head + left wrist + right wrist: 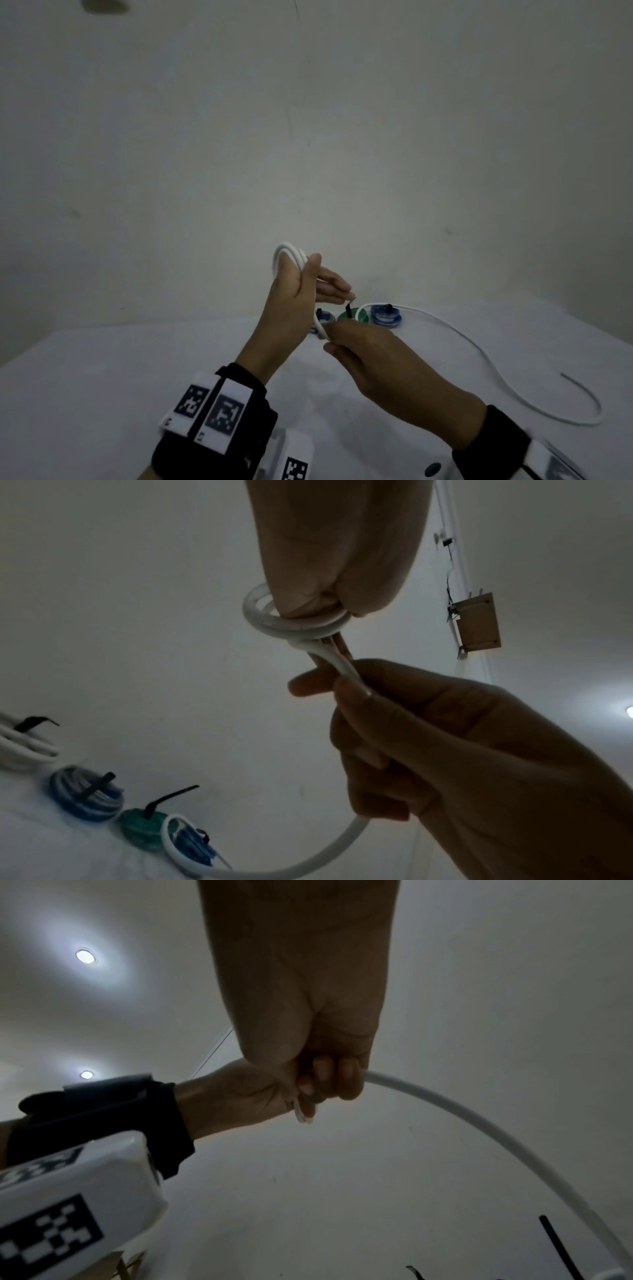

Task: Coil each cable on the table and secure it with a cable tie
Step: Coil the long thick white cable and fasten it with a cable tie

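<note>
Four tied coils (85, 796) in a row at the far edge of the surface (137, 377) (white, blue, green, blue). The fifth is under way: white cable (479, 349) makes a few turns round the left hand (294, 298), fingers (337, 286) straight. Right hand (373, 356) fingers (347, 1079) pinch the next turn. A long tail lies uncoiled on the surface; no tie on it yet.

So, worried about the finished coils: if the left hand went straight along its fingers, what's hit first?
Likely the black cable tie upright on the green coil, just past the fingers of the left hand; depth is unclear.
</note>
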